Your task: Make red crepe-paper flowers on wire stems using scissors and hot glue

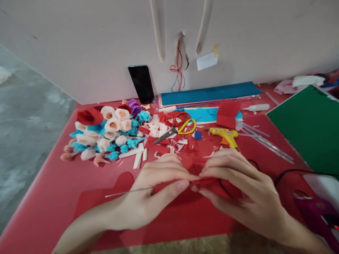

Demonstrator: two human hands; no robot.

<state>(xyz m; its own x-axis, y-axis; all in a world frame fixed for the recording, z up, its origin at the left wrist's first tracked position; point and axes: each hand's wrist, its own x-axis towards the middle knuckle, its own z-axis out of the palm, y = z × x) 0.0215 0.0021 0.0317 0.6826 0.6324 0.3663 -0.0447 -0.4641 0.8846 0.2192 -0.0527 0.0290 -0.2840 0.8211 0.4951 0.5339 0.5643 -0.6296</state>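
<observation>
My left hand [152,197] is closed, thumb and forefinger pinching a thin wire stem [116,194] that sticks out to the left past the wrist. At the stem's right end, my right hand [241,187] pinches a small piece of red crepe paper [208,182]. The fingertips of both hands nearly meet there and partly hide the paper. Beyond the hands lie scissors [173,131] with red and yellow handles, among red and white paper scraps [156,128]. A yellow glue gun [225,134] rests just past my right hand.
Paper flowers [113,125] in several colours are piled at the left of the red table [53,190]. A phone [142,84] leans on the white wall. Blue paper [209,92], clear glue sticks [267,144], a green board [309,127] and a black cable [291,170] occupy the back and right.
</observation>
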